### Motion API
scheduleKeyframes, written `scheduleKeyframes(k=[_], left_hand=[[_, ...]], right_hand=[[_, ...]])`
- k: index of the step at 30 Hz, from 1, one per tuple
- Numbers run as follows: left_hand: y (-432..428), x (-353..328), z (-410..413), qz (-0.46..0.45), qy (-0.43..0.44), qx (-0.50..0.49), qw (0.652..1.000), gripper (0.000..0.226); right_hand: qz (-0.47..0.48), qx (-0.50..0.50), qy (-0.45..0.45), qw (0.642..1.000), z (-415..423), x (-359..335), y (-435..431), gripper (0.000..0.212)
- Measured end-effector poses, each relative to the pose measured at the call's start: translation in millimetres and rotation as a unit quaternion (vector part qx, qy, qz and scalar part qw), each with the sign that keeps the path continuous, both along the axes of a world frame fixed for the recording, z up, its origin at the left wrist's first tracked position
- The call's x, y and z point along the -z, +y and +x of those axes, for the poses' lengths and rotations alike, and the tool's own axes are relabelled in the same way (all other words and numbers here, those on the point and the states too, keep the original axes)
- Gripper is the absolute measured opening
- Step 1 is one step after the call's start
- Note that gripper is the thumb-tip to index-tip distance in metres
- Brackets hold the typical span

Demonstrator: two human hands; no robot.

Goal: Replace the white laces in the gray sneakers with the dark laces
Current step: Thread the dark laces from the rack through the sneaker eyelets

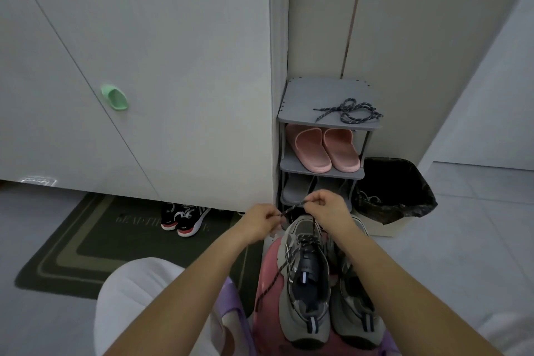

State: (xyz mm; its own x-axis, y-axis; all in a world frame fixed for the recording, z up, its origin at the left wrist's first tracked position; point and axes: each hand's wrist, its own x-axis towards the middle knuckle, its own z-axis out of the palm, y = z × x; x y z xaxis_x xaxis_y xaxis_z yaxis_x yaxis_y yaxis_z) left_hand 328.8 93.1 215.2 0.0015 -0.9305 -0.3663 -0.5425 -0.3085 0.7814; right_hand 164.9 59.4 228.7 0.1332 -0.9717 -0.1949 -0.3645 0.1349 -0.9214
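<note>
Tiled floor (462, 240) | gray sneakers (306, 269) on pink surface (268, 257) | left hand (260, 220), right hand (328, 209): fingers (315, 202) pinching dark lace (294, 208)

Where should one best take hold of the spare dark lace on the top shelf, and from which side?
Pinch the lace at its bunched middle, coming from above: it lies flat and loosely coiled on the open shelf, so the middle probably lifts all of it, while an end would trail.
</note>
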Motion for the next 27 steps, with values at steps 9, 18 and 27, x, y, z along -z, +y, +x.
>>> scheduleKeyframes(k=[9, 18, 27], left_hand=[[18, 24, 9, 0.021, -0.087, 0.023, 0.996, 0.019], [18, 25, -2, 0.061, 0.003, -0.042, 0.997, 0.016], [17, 45, -35, 0.025, 0.082, -0.170, 0.982, 0.021]], right_hand=[[0.063, 0.092, -0.111, 0.988, -21, 0, -10, 0.026], [0.034, 0.018, -0.086, 0.996, -10, -8, -5, 0.012], [-0.062, -0.190, 0.315, 0.928, -20, 18, 13, 0.018]])
